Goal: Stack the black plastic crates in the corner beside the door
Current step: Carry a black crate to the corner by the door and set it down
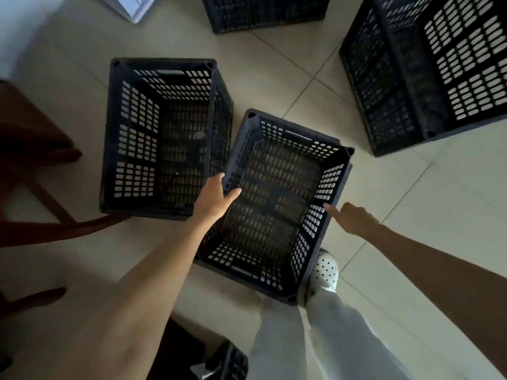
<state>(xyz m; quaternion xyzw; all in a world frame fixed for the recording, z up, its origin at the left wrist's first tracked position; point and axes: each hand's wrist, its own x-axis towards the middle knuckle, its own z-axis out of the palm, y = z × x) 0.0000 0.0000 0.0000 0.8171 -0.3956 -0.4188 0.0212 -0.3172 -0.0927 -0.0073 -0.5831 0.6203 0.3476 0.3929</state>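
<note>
I look down on a black perforated plastic crate (277,204), open side up and slightly tilted, in front of my legs. My left hand (216,198) grips its left long rim, thumb inside and fingers outside. On the right long rim my right hand (354,218) has its thumb on the edge and its fingers curled down the outer wall. A second black crate (109,138) stands on the tiled floor just to the left, its near corner almost touching the held one.
More black crates lie around: one at the top (263,15), a large one at the upper right (397,86), and part of one at the bottom (230,363). Dark wooden furniture legs (41,160) fill the left side. My white shoe (325,270) shows beside the held crate.
</note>
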